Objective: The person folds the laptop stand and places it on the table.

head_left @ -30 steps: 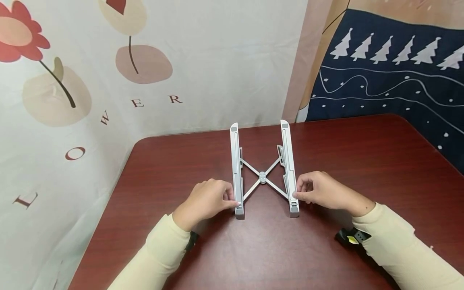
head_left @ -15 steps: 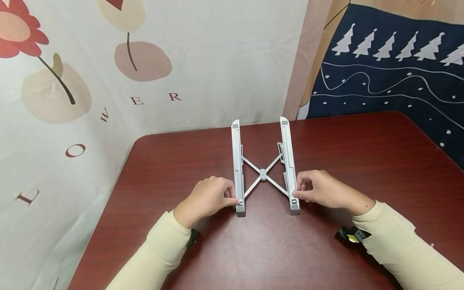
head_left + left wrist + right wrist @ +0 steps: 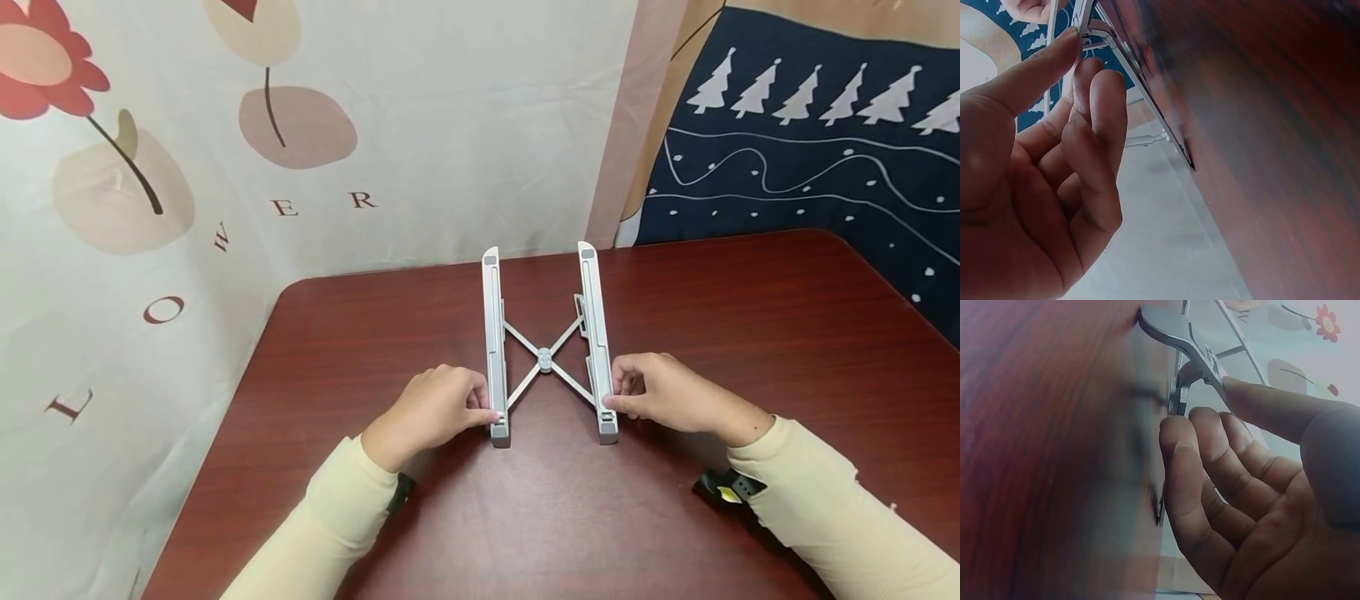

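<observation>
red-brown table [image 3: 750,333], flowered cloth [image 3: 187,208], tree-print cloth [image 3: 810,167]

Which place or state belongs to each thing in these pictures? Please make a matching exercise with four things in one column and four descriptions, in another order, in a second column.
Things:
1. left hand
2. right hand
3. silver folding stand
4. dark red table

Descriptions:
a. carries the stand and both forearms
b. pinches the near end of the stand's left rail
c. lies with two long rails joined by a crossed brace
d. pinches the near end of the stand's right rail

Pairs: 1-b, 2-d, 3-c, 4-a
</observation>
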`<move>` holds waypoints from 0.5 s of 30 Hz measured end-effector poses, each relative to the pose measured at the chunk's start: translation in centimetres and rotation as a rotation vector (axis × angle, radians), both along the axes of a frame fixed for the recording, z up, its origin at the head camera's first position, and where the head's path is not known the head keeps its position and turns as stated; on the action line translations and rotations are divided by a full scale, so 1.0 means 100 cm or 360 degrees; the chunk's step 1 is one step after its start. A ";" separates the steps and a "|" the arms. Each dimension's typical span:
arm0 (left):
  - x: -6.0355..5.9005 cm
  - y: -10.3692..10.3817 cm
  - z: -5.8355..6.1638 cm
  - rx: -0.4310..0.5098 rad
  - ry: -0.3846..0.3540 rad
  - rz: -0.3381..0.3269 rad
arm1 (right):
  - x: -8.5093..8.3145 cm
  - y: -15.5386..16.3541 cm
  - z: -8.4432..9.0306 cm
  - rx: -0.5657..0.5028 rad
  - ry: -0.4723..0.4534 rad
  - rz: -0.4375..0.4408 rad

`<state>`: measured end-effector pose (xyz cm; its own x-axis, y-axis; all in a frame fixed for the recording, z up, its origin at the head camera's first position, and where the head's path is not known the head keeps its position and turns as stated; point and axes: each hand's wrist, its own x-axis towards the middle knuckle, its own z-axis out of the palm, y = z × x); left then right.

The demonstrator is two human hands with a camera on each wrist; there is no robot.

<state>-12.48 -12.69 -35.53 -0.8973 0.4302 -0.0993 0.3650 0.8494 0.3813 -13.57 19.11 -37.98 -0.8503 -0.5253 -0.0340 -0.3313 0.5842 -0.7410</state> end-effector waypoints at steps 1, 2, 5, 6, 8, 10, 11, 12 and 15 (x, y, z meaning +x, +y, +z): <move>0.000 0.000 0.000 0.0002 -0.0001 -0.0002 | 0.000 0.000 0.000 -0.0003 0.0003 0.0002; 0.000 0.000 0.000 0.0004 -0.0002 -0.0005 | 0.000 0.000 0.000 -0.0004 0.0008 0.0004; 0.000 0.000 0.001 0.0011 -0.0009 -0.0012 | 0.000 0.000 0.000 -0.0013 0.0017 0.0014; 0.000 0.000 0.001 0.0012 -0.0011 -0.0017 | 0.000 0.000 0.000 -0.0015 0.0019 0.0015; 0.000 0.001 0.002 0.0013 -0.0013 -0.0019 | 0.000 0.000 0.000 -0.0016 0.0022 0.0017; 0.000 0.001 0.002 0.0013 -0.0013 -0.0018 | 0.000 0.000 0.000 -0.0018 0.0025 0.0018; 0.000 0.001 0.002 0.0014 -0.0015 -0.0018 | -0.001 0.000 -0.001 -0.0019 0.0027 0.0017; 0.000 0.001 0.001 0.0014 -0.0018 -0.0016 | -0.001 0.000 -0.001 -0.0018 0.0029 0.0016; 0.000 0.002 0.001 0.0020 -0.0029 -0.0005 | -0.001 0.000 -0.002 -0.0017 0.0034 0.0014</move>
<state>-12.47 -12.53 -35.47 -0.8940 0.4343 -0.1104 0.3606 0.8434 0.3983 -13.65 19.10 -38.22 -0.8461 -0.5330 -0.0106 -0.3520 0.5734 -0.7398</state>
